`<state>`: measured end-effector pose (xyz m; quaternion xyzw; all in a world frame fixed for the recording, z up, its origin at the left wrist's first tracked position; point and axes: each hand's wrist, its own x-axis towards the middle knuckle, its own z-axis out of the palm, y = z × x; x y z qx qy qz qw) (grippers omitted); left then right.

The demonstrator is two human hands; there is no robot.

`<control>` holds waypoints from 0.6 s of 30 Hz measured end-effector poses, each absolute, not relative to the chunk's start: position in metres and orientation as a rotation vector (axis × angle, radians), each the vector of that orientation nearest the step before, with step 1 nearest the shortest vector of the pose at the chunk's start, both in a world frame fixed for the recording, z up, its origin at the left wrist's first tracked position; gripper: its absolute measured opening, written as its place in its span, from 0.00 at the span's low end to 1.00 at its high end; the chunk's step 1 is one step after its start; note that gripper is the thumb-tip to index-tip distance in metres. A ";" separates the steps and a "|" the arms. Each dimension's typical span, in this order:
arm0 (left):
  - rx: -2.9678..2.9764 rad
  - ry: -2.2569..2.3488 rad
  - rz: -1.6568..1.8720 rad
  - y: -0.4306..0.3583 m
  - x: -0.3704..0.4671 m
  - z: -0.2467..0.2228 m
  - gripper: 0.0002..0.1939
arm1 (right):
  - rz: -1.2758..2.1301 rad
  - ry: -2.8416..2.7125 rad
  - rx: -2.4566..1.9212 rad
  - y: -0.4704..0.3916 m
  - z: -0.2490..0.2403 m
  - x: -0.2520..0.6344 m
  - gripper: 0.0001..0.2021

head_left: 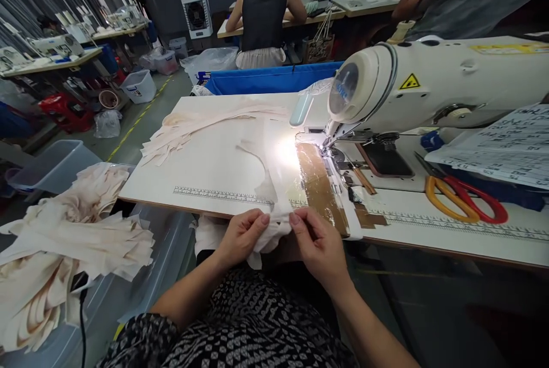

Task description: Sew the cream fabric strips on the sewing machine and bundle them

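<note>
White cloth (271, 236) at the near edge of the desk (206, 153), spanning left hand (245, 234) to right hand (321, 243), each closed in a thumb-and-finger pinch on it; long axis apparently runs away from the body, right hand nearer the sewing machine (412, 84).

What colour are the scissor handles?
The scissor handles are orange and red, best seen in the head view.

"Was any sign readable?"
"A yellow warning triangle (410, 82) stood on the sewing machine (446, 79)."
"And the paper sheet (493, 145)?"
"Its writing was illegible; the ruler strip (223, 194) had numbers too small."
</note>
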<state>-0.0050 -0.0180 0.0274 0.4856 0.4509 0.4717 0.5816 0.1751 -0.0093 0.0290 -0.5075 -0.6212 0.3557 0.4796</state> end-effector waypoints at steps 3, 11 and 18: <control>1.063 1.111 1.259 -0.020 -0.015 0.027 0.29 | 0.805 -1.327 -1.274 -0.014 0.028 0.192 0.15; 1.002 1.111 1.345 -0.019 0.001 0.030 0.27 | 1.338 -1.173 -1.121 -0.019 0.032 0.173 0.17; 0.886 1.071 1.482 -0.015 0.018 0.033 0.23 | 1.208 -1.488 -1.153 -0.022 0.036 0.155 0.19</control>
